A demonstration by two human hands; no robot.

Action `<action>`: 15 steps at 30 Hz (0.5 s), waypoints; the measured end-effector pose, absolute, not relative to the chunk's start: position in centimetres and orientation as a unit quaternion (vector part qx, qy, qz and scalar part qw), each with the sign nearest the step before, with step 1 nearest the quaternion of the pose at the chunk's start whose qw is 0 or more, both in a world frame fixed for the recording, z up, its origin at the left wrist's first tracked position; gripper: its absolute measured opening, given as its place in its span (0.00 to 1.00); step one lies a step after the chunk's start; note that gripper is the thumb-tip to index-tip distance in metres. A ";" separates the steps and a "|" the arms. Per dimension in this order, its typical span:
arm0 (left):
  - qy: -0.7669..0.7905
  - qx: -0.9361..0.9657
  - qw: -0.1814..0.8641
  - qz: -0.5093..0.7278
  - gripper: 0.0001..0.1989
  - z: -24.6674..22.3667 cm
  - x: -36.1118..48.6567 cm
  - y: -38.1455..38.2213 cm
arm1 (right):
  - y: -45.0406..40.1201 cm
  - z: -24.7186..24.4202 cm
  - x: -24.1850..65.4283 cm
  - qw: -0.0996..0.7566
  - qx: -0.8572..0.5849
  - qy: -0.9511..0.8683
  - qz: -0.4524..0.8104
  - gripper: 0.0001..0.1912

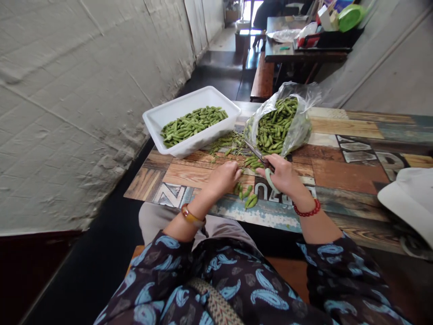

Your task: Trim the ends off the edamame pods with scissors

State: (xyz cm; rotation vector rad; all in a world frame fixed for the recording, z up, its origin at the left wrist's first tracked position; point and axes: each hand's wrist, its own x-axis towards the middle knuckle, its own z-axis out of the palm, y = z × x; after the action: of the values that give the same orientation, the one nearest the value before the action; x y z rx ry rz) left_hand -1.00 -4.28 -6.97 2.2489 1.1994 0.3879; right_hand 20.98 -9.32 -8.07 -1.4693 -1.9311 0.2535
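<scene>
My right hand is closed around scissors with pale green handles, their blades pointing up and left toward the bag. To the left, my left hand is pinched shut, with a bit of green pod at its fingertips, mostly hidden by the fingers. A few loose green soybean pods lie on the table just below and between my hands. Beyond them, a white plastic tub holds many pods. A clear plastic bag, open toward me, is full of pods too. Trimmed scraps are scattered between tub and bag.
The patchwork wood-print table extends to the right, where a white cap-like object sits at the edge. A pale covered wall runs along the left. Farther back stand a bench and another table with assorted items.
</scene>
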 end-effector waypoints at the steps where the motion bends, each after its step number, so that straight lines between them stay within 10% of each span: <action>1: 0.454 0.847 0.246 0.126 0.02 -7.0 -0.5 -4.3 | -9.3 -8.1 21.0 0.345 -0.567 -0.742 0.098 0.09; 6: 0.413 0.839 0.304 0.183 0.06 -6.9 -0.3 -3.6 | -9.4 -8.0 20.9 0.354 -0.568 -0.736 0.102 0.09; 15: 0.307 0.488 0.758 0.306 0.21 -5.1 -0.9 -3.5 | -9.7 -7.1 20.8 0.320 -0.541 -0.765 0.141 0.16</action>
State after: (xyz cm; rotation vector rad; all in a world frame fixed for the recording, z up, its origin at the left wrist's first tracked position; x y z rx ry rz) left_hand -0.91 -3.46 -5.10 1.0637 0.6683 0.6675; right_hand 20.78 -9.66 -7.13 -1.4231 -2.0095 0.3702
